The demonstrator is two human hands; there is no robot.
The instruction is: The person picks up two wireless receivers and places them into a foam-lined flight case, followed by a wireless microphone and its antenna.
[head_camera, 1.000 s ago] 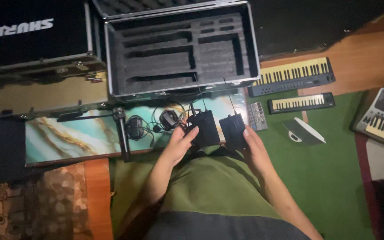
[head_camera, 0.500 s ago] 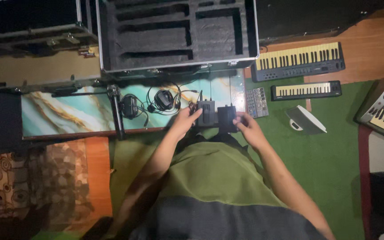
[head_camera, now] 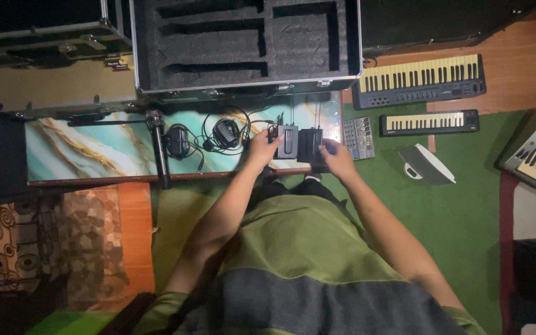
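The left hand (head_camera: 260, 147) grips a small black box (head_camera: 287, 141) at the table's (head_camera: 94, 155) right end. The right hand (head_camera: 336, 157) clasps a second black box (head_camera: 309, 144) beside it, near the front edge.

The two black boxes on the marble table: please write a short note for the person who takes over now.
Left hand grips the left black box at its side. Right hand holds the right black box. Both boxes sit side by side on the marble-pattern table, at its right end, apart from the microphone and the coiled cables. The open foam-lined case behind the table has empty slots. Done: both boxes are on the table. Left: nothing is in the case yet.
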